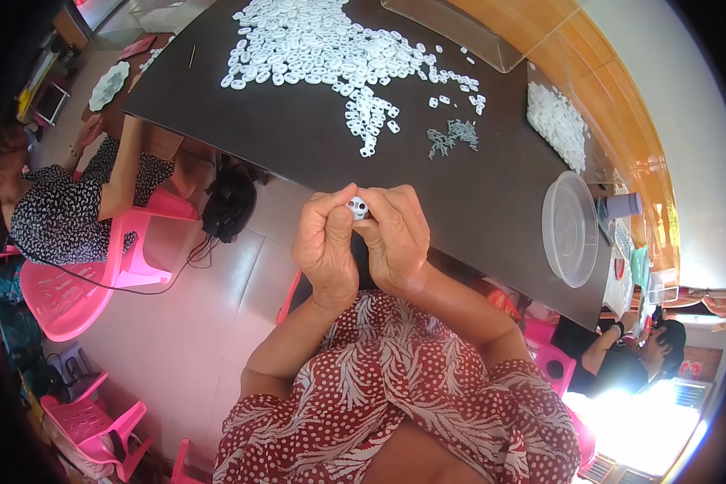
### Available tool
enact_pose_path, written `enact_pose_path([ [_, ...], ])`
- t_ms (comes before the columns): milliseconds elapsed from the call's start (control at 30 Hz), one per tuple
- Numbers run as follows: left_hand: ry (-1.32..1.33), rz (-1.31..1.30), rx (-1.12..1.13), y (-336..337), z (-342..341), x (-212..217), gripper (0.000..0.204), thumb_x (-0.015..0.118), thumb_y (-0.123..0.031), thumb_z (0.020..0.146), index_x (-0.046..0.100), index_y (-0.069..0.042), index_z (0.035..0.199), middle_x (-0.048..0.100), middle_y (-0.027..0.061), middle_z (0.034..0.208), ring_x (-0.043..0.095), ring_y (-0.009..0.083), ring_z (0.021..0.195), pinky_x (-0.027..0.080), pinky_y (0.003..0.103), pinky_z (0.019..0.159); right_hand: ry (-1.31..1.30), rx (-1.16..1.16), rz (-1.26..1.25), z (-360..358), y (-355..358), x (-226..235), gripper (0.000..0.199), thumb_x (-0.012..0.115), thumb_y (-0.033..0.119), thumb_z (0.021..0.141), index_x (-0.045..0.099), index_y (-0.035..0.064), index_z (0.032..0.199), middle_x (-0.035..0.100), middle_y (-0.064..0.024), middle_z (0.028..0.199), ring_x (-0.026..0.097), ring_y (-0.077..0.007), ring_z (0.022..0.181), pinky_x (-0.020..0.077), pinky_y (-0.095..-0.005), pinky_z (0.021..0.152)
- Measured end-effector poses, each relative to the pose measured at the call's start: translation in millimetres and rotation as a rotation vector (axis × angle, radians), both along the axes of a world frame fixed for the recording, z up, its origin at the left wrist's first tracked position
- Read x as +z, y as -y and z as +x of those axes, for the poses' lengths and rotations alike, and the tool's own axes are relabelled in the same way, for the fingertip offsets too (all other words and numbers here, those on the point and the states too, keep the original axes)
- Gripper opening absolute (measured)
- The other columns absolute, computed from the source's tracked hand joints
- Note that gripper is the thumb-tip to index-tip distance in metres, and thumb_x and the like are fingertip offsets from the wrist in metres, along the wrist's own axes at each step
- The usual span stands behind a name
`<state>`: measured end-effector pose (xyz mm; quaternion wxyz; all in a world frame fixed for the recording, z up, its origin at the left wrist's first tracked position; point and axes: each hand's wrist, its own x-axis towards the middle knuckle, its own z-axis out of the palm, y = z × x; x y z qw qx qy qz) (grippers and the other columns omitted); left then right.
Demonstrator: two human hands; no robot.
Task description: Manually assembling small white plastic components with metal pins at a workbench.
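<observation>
Dark brown bench (282, 121) bore a broad heap of white oval pieces (298, 48), a small scatter of grey slivers (453, 137) and, toward the right, a clear round tub (570, 230). Left hand (327, 250) and right hand (395, 234) met at the bench's near edge, each grip pinching the same small white piece (357, 207) between thumb and fingers. Dark openings faced upward; fingers covered its sides, so full shape was probably not seen.

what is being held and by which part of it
A small white two-holed piece, held at its outer edges by the left hand and right hand.
</observation>
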<state>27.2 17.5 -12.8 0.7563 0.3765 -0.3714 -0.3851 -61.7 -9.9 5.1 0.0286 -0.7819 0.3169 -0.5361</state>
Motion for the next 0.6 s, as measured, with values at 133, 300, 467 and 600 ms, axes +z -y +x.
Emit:
enact_pose_path([
  [133, -0.020, 0.014, -0.007, -3.5, -0.7, 3.0, 0.022, 0.056, -0.016, 0.093, 0.061, 0.003, 0.103, 0.060, 0.0060, 0.099, 0.052, 0.0097, 0.088, 0.042, 0.024, 0.082, -0.006, 0.026, 0.007, -2.1, -0.8, 3.0, 0.039, 0.071, -0.003, 0.065, 0.058, -0.0084, 0.102, 0.059, -0.0152, 0.089, 0.055, -0.0271, 0.071, 0.0473, -0.0329, 0.059],
  [300, 0.002, -0.024, 0.007, -4.3, -0.5, 0.9, 0.021, 0.056, -0.015, 0.094, 0.060, 0.004, 0.103, 0.059, 0.0062, 0.098, 0.052, 0.0099, 0.087, 0.042, 0.024, 0.081, 0.021, 0.022, 0.002, -1.9, -1.0, 4.5, 0.029, 0.069, 0.001, 0.073, 0.060, -0.0064, 0.100, 0.061, -0.0146, 0.087, 0.056, -0.0269, 0.071, 0.0466, -0.0326, 0.060],
  [467, 0.071, -0.073, 0.037, -1.9, -2.4, -0.1, 0.020, 0.054, -0.015, 0.095, 0.060, 0.004, 0.100, 0.056, 0.0047, 0.091, 0.050, 0.0100, 0.083, 0.041, 0.024, 0.078, 0.036, 0.004, -0.047, -1.2, 1.8, 0.7, 0.034, 0.071, -0.002, 0.064, 0.060, -0.0067, 0.096, 0.060, -0.0128, 0.083, 0.054, -0.0253, 0.066, 0.0453, -0.0312, 0.055],
  [600, 0.076, -0.091, 0.087, 1.7, -5.0, -1.4, 0.020, 0.053, -0.016, 0.096, 0.059, 0.003, 0.099, 0.054, 0.0037, 0.089, 0.047, 0.0101, 0.082, 0.041, 0.024, 0.076, 0.060, -0.012, -0.083, 3.6, 4.5, 0.0, 0.038, 0.071, -0.003, 0.057, 0.060, -0.0062, 0.092, 0.059, -0.0112, 0.081, 0.052, -0.0240, 0.063, 0.0437, -0.0304, 0.052],
])
